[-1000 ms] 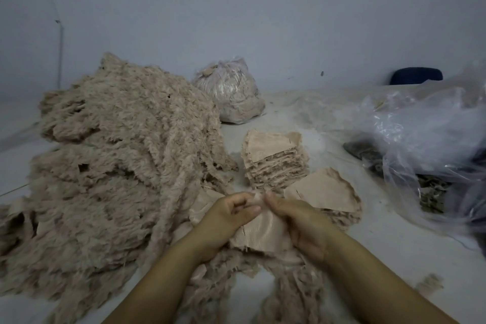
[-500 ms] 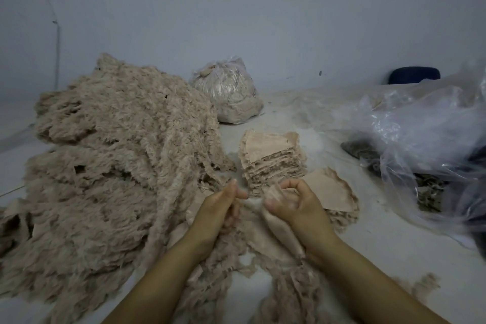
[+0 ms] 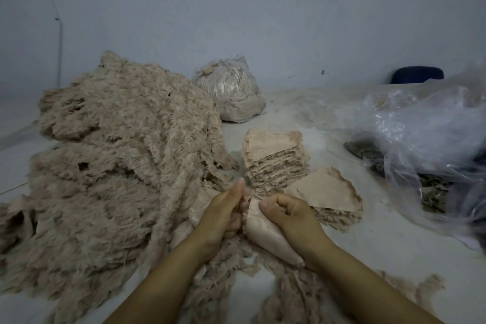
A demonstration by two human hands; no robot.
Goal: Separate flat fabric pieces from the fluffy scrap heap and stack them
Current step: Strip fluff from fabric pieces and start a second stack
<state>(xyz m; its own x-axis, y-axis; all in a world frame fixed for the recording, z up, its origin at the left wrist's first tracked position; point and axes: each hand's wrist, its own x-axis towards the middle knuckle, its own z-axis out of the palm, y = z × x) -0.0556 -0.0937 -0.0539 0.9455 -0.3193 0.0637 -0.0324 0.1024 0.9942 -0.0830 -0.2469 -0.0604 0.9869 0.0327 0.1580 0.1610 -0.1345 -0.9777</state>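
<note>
Fabric piece, half hidden between hands

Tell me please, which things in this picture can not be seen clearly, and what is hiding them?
- Head view: contents of the clear plastic sheet at right, veiled by glare and cut by the edge.
- Tied bag: filling blurred behind plastic.
- Fabric piece: its full outline is covered by the left hand and right hand.
- Taller stack: number of layers too fine to count.
- Dark blue object: partly behind the plastic.
</note>
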